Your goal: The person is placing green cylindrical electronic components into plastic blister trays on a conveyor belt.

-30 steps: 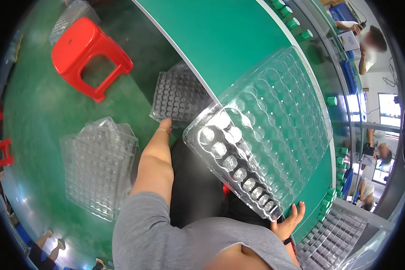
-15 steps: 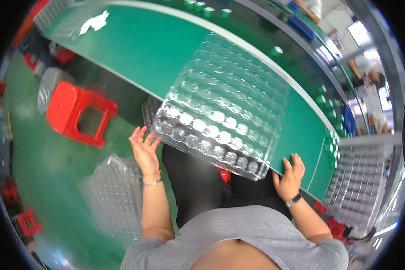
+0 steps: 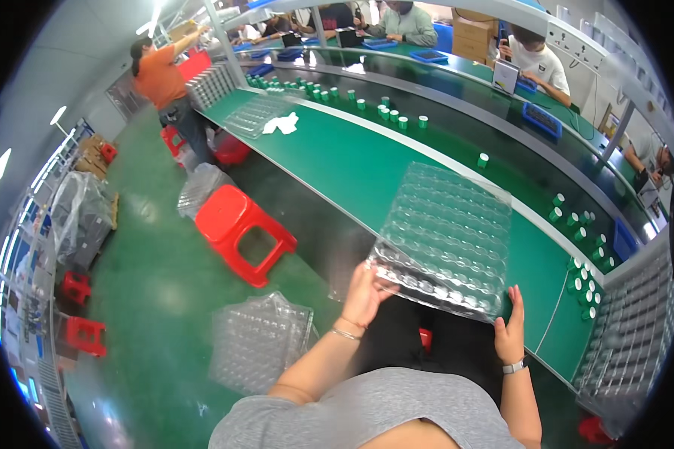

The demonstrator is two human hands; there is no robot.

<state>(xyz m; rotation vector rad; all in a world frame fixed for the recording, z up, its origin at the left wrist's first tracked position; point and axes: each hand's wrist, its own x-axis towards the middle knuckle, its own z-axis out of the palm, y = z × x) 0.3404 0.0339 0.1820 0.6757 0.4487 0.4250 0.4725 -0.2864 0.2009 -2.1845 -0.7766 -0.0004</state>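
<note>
Clear plastic tray [image 3: 445,239] is lying over the green bench [image 3: 367,168] edge, both hands gripping its near corners: left hand [image 3: 363,293] fingers curling underneath, right hand [image 3: 509,333] fingers clasping the edge.

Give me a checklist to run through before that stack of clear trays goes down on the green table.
1. Left hand on the stack of clear trays, near-left corner: ok.
2. Right hand on the near-right corner: ok.
3. Stack level: not ok, it tilts, near edge lower.
4. Stack over the green table: ok, though its near edge overhangs the table's edge.
5. Landing spot free of the small green caps: cannot tell, the stack hides the surface beneath; caps lie just to its right.
6. Trays nested evenly: cannot tell.
</note>
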